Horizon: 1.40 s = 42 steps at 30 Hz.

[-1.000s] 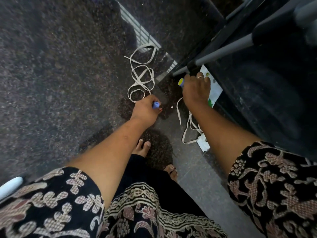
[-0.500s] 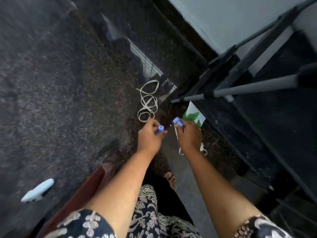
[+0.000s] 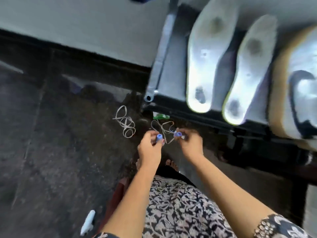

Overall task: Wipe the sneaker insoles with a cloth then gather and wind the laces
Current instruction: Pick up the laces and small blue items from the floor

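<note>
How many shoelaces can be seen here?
2. One coiled lace lies on the floor; the held lace hangs between the left hand and right hand. Others may be hidden.

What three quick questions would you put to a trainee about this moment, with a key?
1. Where do the two insoles lie? A) on a table B) on the dark rack C) in the person's lap
2. True or false: the left hand holds nothing.
3. Fill in: the loose lace left of the hands lies on the ____.

Key: 1 B. 2 False: it pinches a blue lace tip, and the right hand pinches the other tip. 3 floor.
</note>
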Available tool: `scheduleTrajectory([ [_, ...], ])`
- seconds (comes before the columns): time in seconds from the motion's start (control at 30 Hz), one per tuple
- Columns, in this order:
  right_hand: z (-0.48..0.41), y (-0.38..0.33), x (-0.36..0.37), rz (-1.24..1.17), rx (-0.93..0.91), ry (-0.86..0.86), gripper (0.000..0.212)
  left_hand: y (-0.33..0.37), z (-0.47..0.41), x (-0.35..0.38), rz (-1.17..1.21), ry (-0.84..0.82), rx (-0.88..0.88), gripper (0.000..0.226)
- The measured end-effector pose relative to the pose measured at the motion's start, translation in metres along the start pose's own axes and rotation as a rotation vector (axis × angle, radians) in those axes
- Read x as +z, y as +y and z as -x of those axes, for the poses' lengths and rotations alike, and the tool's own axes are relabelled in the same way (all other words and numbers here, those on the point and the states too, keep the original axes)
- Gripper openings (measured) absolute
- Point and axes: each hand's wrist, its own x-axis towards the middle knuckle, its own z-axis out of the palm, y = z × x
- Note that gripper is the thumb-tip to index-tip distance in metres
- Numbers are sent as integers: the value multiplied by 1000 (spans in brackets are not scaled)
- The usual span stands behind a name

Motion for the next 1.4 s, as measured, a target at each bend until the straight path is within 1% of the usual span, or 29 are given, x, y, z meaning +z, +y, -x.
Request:
scheduleTrajectory([
  [0.1,29,4,-54,-51,100,28,22,39,37,16,-158,-125,137,20],
  [0.17,54,9,-95,-121,142,86,24,67,66,32,-234,-230,217,19],
  [0.3,96,22,-161,-339,213,189,12,111,117,65,-264,-424,295,19],
  [0.4,126,38,-200,-510,263,352,17,132,155,96,-305,-559,361,21],
  [0.5,148,52,-230,-655,303,513,26,150,188,125,-338,-660,433,22],
  [0.6,156,67,-265,-748,330,692,32,168,211,159,-371,-734,493,22],
  [0.7,155,94,-317,-788,368,882,28,189,232,209,-412,-807,560,24],
  [0.8,146,129,-365,-813,383,984,22,208,250,268,-458,-838,652,23],
  [0.93,125,190,-422,-791,406,1040,21,217,271,349,-498,-831,718,22],
  [1.1,98,273,-470,-656,451,1020,23,202,277,448,-640,-783,776,17],
  [1.27,72,336,-488,-352,496,917,24,183,266,517,-787,-674,823,9],
  [1.4,56,367,-497,-77,590,847,27,167,259,554,-895,-680,828,11],
])
